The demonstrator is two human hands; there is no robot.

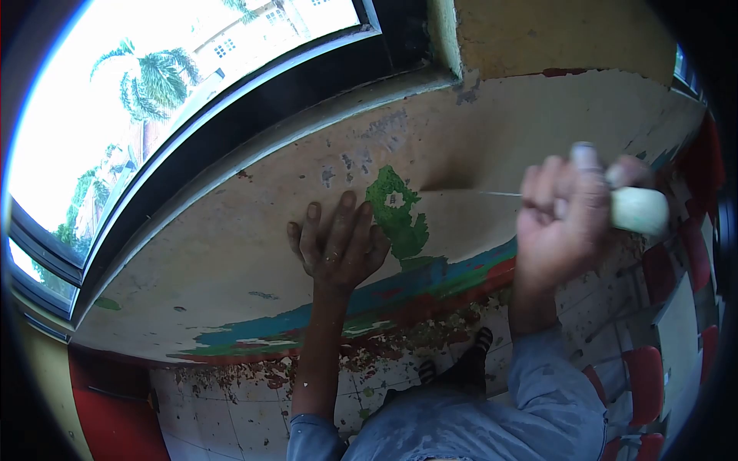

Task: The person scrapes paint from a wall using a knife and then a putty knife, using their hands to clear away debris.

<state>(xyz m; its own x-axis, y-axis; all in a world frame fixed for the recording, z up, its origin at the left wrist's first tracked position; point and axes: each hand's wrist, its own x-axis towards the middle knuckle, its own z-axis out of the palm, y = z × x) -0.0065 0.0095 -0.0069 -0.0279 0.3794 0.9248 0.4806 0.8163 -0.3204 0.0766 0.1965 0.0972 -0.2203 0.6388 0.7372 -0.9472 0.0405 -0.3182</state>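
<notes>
My left hand (336, 244) lies flat against the pale wall (254, 230) with its fingers spread, just left of a patch of green paint (407, 235). My right hand (565, 211) is wrapped round the pale handle (639, 211) of a scraper, and motion blurs it slightly. The scraper's thin blade (496, 193) shows almost edge-on and points left toward the green patch. A brownish shadow lies on the wall just above the blade's far end. Around the patch, the wall surface is scuffed and chipped. Blue, green and red paint remnants (369, 307) run along the wall's lower part.
A dark-framed window (261, 100) fills the upper left above the wall. Paint flakes (438, 330) litter the tiled floor (207, 407) at the wall's foot. Red chairs (642, 384) stand at the right, and a red panel (115, 415) is at lower left.
</notes>
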